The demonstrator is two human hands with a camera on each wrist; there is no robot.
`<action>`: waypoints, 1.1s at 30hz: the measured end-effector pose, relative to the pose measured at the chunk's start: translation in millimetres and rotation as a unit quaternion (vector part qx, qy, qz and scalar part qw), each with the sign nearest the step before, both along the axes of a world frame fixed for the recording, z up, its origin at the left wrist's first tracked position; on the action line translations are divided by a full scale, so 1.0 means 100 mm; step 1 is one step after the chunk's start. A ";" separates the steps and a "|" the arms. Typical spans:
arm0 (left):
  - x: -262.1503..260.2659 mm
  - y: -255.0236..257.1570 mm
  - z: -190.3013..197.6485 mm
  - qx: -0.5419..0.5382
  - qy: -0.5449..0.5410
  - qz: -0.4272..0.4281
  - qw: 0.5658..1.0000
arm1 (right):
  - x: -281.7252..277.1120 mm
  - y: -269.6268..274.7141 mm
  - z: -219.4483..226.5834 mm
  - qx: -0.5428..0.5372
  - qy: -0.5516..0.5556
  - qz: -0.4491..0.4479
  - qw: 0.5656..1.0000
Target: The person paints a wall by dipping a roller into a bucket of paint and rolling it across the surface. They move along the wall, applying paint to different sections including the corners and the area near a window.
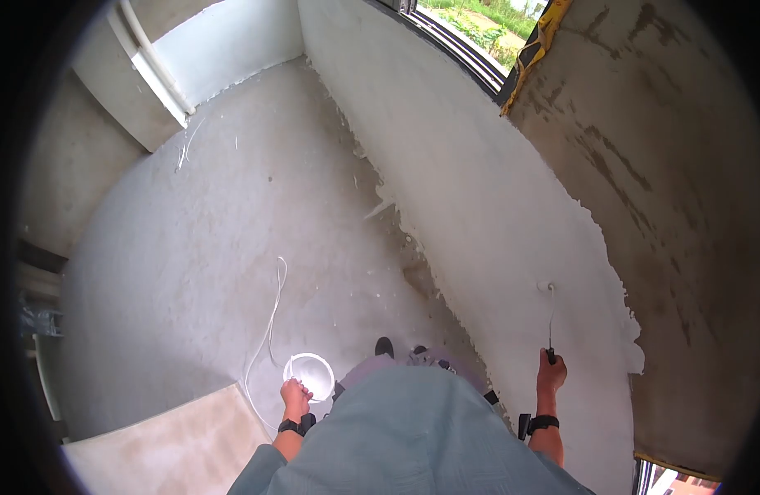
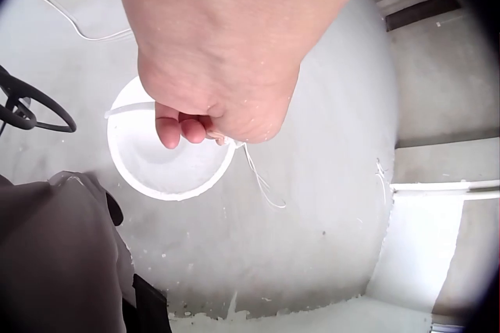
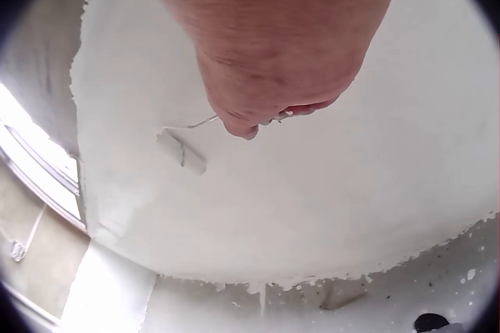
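My left hand (image 1: 296, 394) is at the rim of a white bucket (image 1: 318, 377), its fingers curled round the handle. The left wrist view looks down into the same bucket (image 2: 168, 165), pale inside, with the fingertips over its opening. To the right, my right hand (image 1: 551, 373) grips the dark handle of a small paint roller (image 1: 547, 286) with a thin wire frame. In the right wrist view the white roller sleeve (image 3: 183, 153) lies against the white-coated wall (image 3: 312, 192); the hand (image 3: 273, 60) hides most of the handle.
A ragged edge divides the white coat from bare grey-brown wall (image 1: 677, 198). White cable (image 1: 272, 318) lies on the grey floor (image 1: 207, 239) near the bucket. A pale board (image 1: 182, 437) is at lower left. A window (image 1: 487, 33) opens at the top.
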State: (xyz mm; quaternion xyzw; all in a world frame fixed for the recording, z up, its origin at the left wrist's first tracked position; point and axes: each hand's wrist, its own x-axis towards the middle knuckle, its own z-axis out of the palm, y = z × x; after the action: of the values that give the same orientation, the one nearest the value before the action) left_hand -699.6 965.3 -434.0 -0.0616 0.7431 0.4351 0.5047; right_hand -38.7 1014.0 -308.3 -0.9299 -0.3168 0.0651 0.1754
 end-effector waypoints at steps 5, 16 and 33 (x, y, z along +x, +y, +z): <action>-0.05 0.36 0.09 0.011 0.001 -0.014 1.000 | -0.17 0.02 0.08 0.024 -0.001 -0.012 1.000; -0.11 0.55 0.10 0.010 0.002 0.059 0.998 | -0.85 2.21 0.23 0.113 0.069 0.071 0.989; -0.20 1.46 0.57 -0.039 0.074 0.185 0.979 | -2.24 4.87 0.71 0.293 0.275 0.248 0.882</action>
State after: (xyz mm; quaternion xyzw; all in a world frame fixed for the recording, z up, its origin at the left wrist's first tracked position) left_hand -719.7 1111.4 -376.7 -0.1854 0.7709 0.4947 0.3558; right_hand -262.3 1500.9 -237.2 -0.6720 -0.4808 0.2638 0.4977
